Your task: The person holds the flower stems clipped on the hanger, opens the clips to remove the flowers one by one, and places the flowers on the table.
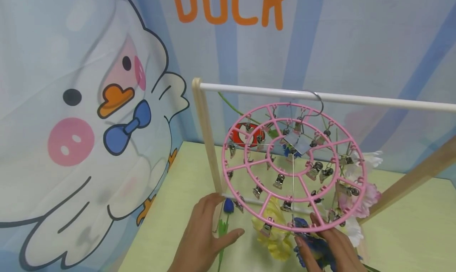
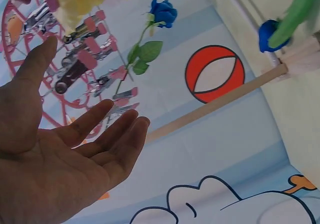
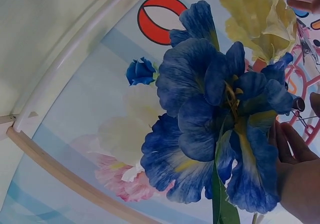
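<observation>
A round pink clip hanger (image 1: 265,208) with several metal clips hangs by its hook from a white rail. At its near rim is my right hand (image 1: 335,244), thumb and fingers apart on either side of a blue iris (image 1: 315,246). Whether they grip the rim or a clip cannot be told. In the right wrist view the blue iris (image 3: 200,99) covers much of the picture and partly hides the right hand (image 3: 300,169). My left hand (image 1: 203,234) holds nothing, its thumb spread, beside a blue tulip (image 1: 228,205); its palm (image 2: 60,169) shows below the clips.
The white rail (image 1: 249,90) runs between wooden posts (image 1: 208,141). A yellow flower (image 1: 274,232) is under the near rim, and pink and white flowers (image 1: 367,198) are at the right. A pale yellow tabletop (image 1: 167,208) lies below; a cartoon duck backdrop (image 1: 107,185) stands at left.
</observation>
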{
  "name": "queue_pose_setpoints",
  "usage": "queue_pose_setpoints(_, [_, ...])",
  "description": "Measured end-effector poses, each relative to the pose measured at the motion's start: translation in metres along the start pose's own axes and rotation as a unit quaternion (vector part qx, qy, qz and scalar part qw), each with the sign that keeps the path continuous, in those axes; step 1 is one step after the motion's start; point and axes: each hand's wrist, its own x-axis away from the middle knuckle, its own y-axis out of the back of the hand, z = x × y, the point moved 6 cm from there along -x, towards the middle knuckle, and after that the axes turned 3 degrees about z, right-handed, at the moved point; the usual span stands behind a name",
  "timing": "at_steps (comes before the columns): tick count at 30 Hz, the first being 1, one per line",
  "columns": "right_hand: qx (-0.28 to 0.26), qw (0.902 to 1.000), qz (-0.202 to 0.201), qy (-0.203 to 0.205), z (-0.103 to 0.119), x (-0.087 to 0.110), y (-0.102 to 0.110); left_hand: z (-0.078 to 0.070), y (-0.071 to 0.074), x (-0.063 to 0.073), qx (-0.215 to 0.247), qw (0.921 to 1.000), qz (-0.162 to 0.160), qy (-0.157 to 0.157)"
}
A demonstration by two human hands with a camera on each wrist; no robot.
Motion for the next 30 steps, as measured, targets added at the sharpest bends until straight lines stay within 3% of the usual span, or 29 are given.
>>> queue_pose_setpoints(5, [0.001,1.0000,0.001,0.002,0.000,0.000,0.000,-0.012,0.005,0.005,0.009,0.9995,0.025,0.014])
queue_pose_setpoints(8, [0.005,1.0000,-0.003,0.007,0.001,0.000,0.000,-0.021,0.007,0.009,0.005,0.9995,0.029,-0.005])
queue_pose_setpoints(12, [0.008,0.9999,0.003,0.009,0.001,-0.001,0.000,-0.031,0.011,0.017,-0.027,0.9987,0.008,-0.042])
queue_pose_setpoints(17, [0.012,0.9998,0.010,0.011,0.001,-0.002,-0.001,-0.040,0.013,0.028,-0.060,0.9965,-0.012,-0.058])
queue_pose_setpoints(27, [0.002,0.9995,0.007,0.032,-0.001,-0.002,-0.001,-0.051,0.012,0.045,-0.061,0.9887,-0.053,-0.126])
queue_pose_setpoints(30, [0.012,0.9993,0.008,0.033,-0.001,-0.002,-0.001,-0.053,0.010,0.048,-0.063,0.9876,-0.047,-0.136])
